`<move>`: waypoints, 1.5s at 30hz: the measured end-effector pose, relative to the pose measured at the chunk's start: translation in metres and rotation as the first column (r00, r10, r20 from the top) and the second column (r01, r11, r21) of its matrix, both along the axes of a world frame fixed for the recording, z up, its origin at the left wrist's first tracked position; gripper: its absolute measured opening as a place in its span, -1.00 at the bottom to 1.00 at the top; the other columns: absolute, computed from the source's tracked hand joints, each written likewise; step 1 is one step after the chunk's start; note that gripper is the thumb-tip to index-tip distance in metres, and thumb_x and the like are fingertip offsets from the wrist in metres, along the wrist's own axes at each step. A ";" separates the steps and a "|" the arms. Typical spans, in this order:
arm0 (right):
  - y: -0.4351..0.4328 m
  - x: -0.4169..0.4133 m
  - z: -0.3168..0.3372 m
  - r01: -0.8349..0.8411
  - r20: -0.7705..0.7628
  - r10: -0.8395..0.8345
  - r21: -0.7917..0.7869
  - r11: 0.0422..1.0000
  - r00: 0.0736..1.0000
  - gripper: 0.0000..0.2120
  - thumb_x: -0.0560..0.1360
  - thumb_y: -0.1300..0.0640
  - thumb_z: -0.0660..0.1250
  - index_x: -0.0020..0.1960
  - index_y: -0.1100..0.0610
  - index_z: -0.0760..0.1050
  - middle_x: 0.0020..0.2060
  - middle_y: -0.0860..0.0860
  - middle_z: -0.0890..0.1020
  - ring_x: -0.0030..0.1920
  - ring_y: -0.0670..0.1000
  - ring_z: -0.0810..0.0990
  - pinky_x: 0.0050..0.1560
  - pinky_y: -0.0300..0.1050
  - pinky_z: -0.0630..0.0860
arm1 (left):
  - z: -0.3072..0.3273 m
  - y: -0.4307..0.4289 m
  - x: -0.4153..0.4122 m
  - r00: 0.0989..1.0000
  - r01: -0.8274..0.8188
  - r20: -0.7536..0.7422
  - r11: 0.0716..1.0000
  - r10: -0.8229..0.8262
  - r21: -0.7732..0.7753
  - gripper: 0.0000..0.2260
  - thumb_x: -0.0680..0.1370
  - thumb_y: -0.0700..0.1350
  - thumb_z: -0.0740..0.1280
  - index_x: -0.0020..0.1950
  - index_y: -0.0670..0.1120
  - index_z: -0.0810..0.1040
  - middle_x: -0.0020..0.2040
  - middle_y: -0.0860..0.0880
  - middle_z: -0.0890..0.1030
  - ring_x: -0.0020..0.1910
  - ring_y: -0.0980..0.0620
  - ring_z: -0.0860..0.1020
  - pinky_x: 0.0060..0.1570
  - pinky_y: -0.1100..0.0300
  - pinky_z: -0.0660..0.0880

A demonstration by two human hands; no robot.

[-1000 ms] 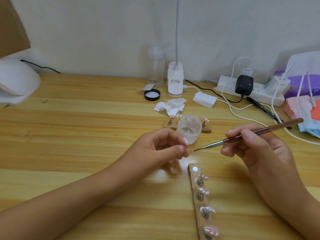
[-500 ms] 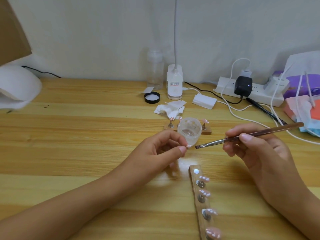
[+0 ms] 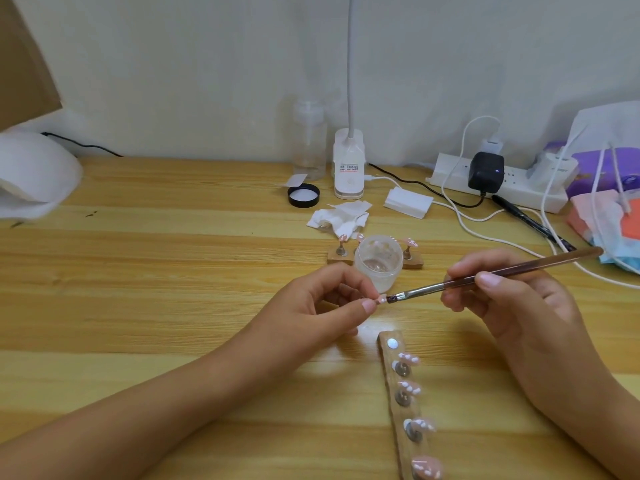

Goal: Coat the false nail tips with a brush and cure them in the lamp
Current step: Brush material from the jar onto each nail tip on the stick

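Two hands: our left hand (image 3: 322,303) pinches a nail tip (image 3: 381,300); our right hand (image 3: 512,296) grips the brush (image 3: 485,277), bristles touching that tip.
The lamp (image 3: 31,174): at the tabletop (image 3: 173,271)'s left edge, well apart from us.
Open room: tabletop between lamp and hands.

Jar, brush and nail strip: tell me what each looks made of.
Jar: cloudy, translucent plastic, probably; the stand behind shows through dimly. Brush: glossy red-brown handle, lacquered wood or plastic, with a shiny metal-looking ferrule. Strip: matt brown, seemingly wood, set with silvery metal discs.
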State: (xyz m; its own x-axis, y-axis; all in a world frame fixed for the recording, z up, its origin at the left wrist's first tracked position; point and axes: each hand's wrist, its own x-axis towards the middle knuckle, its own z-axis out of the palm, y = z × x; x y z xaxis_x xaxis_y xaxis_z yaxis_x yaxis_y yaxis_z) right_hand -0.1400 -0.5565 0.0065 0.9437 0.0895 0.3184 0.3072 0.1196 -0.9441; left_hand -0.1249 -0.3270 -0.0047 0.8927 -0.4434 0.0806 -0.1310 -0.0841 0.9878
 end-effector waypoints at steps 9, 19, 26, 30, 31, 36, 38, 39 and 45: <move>0.001 -0.001 0.000 0.056 -0.006 -0.057 -0.098 0.994 0.998 -0.78 0.47 0.18 0.24 -0.12 0.02 0.67 -0.24 0.11 0.67 -0.19 0.05 0.63 -0.08 -0.16 0.58 | 0.002 0.001 0.000 1.000 0.015 0.010 0.999 -0.015 0.040 -0.90 0.44 0.06 0.36 -0.11 0.10 0.61 -0.14 0.04 0.58 -0.14 0.16 0.52 -0.06 0.11 0.56; -0.001 -0.001 0.000 0.055 0.026 -0.053 -0.070 0.996 0.998 -0.83 0.43 0.03 0.31 -0.10 0.04 0.66 -0.25 0.05 0.65 -0.20 0.03 0.63 -0.06 -0.17 0.57 | 0.006 0.000 -0.003 1.000 -0.004 -0.019 0.997 0.006 0.080 -0.93 0.41 0.03 0.42 -0.15 0.08 0.63 -0.05 -0.19 0.60 -0.17 0.06 0.52 -0.12 0.27 0.46; 0.003 -0.003 0.000 0.061 0.028 -0.058 -0.132 0.989 0.998 -0.85 0.45 0.16 0.30 -0.13 0.04 0.66 -0.22 0.06 0.66 -0.20 0.01 0.66 -0.06 -0.21 0.58 | 0.007 0.000 -0.004 1.000 -0.010 -0.026 0.996 0.012 0.088 -0.98 0.41 -0.01 0.41 -0.20 0.12 0.63 -0.15 -0.15 0.60 -0.21 0.09 0.50 -0.15 0.28 0.45; 0.002 -0.001 -0.001 0.109 0.021 -0.107 -0.121 0.987 0.994 -0.79 0.47 0.18 0.25 -0.13 0.01 0.66 -0.21 0.08 0.67 -0.17 0.03 0.66 -0.02 -0.17 0.58 | 0.006 0.001 -0.004 1.000 0.006 -0.019 0.998 -0.005 0.069 -0.93 0.40 0.06 0.42 -0.16 0.11 0.63 -0.10 -0.11 0.63 -0.16 0.08 0.53 -0.10 0.25 0.46; 0.001 -0.001 -0.001 0.110 0.019 -0.109 -0.106 0.988 0.994 -0.78 0.47 0.18 0.24 -0.13 0.00 0.66 -0.21 0.07 0.67 -0.16 0.03 0.65 -0.01 -0.15 0.57 | 0.005 0.001 -0.003 1.000 0.007 -0.020 0.998 -0.005 0.059 -0.94 0.41 0.03 0.43 -0.15 0.10 0.64 -0.14 -0.03 0.64 -0.15 0.12 0.54 -0.10 0.28 0.47; -0.003 0.001 -0.001 0.062 0.039 -0.061 -0.029 0.998 0.997 -0.81 0.47 0.16 0.26 -0.11 0.03 0.66 -0.21 -0.01 0.65 -0.17 -0.01 0.63 -0.05 -0.20 0.56 | 0.005 -0.001 -0.002 0.999 0.009 -0.047 0.999 -0.008 0.030 -0.93 0.46 -0.06 0.41 -0.08 0.06 0.65 -0.14 0.04 0.69 -0.10 0.11 0.61 0.00 0.20 0.52; -0.003 0.001 -0.001 0.044 0.041 -0.043 -0.013 0.999 0.998 -0.83 0.44 0.09 0.28 -0.11 0.02 0.66 -0.20 -0.01 0.65 -0.17 -0.02 0.63 -0.07 -0.22 0.56 | 0.006 -0.001 -0.002 0.999 0.008 -0.047 0.999 -0.006 0.034 -0.93 0.45 -0.06 0.41 -0.08 0.05 0.65 -0.13 0.02 0.70 -0.08 0.10 0.61 0.02 0.17 0.53; -0.003 0.001 -0.001 0.036 0.042 -0.036 -0.013 0.999 0.998 -0.82 0.43 0.07 0.28 -0.11 0.02 0.66 -0.20 -0.01 0.65 -0.17 -0.02 0.63 -0.07 -0.23 0.56 | 0.006 -0.001 -0.002 0.999 0.008 -0.046 0.999 -0.006 0.037 -0.93 0.45 -0.05 0.41 -0.09 0.05 0.65 -0.13 0.02 0.70 -0.09 0.11 0.61 0.01 0.17 0.53; -0.001 -0.001 -0.002 0.010 0.055 -0.005 -0.093 0.996 0.998 -0.82 0.43 0.05 0.28 -0.09 0.03 0.65 -0.23 0.03 0.64 -0.16 0.04 0.61 -0.06 -0.15 0.55 | 0.007 -0.001 -0.003 0.999 0.017 -0.041 0.999 -0.015 0.041 -0.94 0.45 -0.04 0.40 -0.13 0.12 0.64 -0.18 0.07 0.68 -0.19 0.18 0.56 -0.08 0.21 0.50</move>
State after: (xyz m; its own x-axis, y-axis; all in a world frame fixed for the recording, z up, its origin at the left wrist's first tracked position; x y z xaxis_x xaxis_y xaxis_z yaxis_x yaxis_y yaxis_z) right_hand -0.1412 -0.5579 0.0043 0.9260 0.1143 0.3599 0.3589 0.0295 -0.9329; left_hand -0.1282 -0.3279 0.0027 0.8875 -0.4601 0.0257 -0.0925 -0.1231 0.9881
